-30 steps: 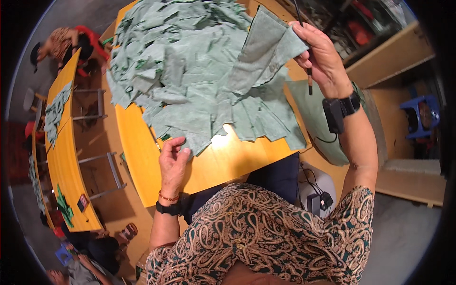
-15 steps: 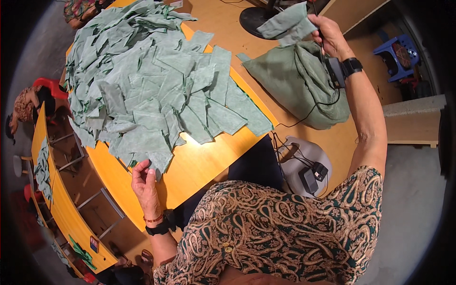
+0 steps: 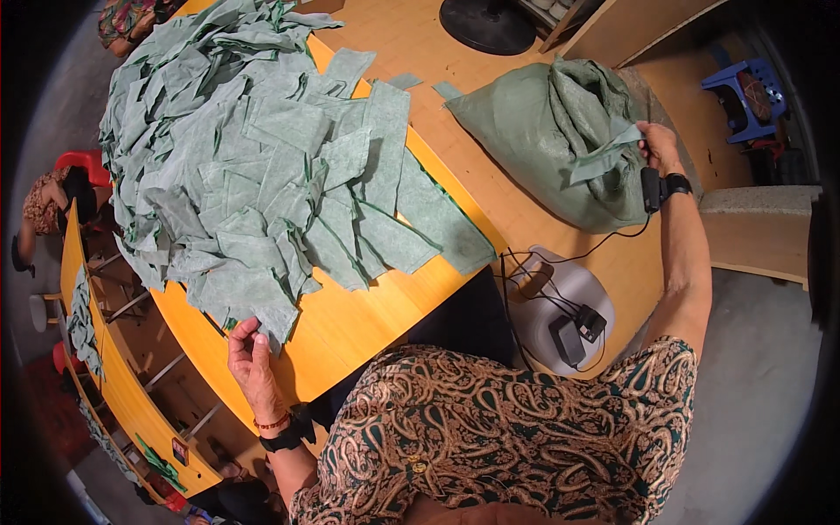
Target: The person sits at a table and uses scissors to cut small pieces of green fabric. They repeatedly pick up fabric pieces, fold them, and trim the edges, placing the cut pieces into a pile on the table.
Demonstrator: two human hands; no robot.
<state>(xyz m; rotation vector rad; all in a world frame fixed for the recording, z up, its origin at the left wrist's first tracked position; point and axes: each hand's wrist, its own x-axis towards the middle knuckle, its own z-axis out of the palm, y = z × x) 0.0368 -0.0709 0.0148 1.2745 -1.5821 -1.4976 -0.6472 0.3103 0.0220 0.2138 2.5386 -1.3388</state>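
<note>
A big loose heap of pale green cloth pieces [image 3: 227,175] covers most of the yellow table [image 3: 341,328]. At the heap's near corner is my left hand [image 3: 254,367], its fingers bent and the thumb closed against the edge of one cloth piece [image 3: 276,319]. My right arm is stretched out to the right. There my right hand [image 3: 662,149] grips a single strip of green cloth [image 3: 608,156] by its end, over the bulging green sack [image 3: 534,131] on the floor. The sack's opening is partly hidden by folds.
A grey plastic stool [image 3: 573,297] with black adapters [image 3: 569,339] and cables stands between me and the sack. A cable runs up to my right wrist. A blue stool [image 3: 744,101] is far right. Other people [image 3: 52,206] sit at the left beside another yellow table [image 3: 131,376].
My right hand has moved down and to the right with the cloth, from above the sack's far side to over its right side. My left hand stays at the heap's near corner.
</note>
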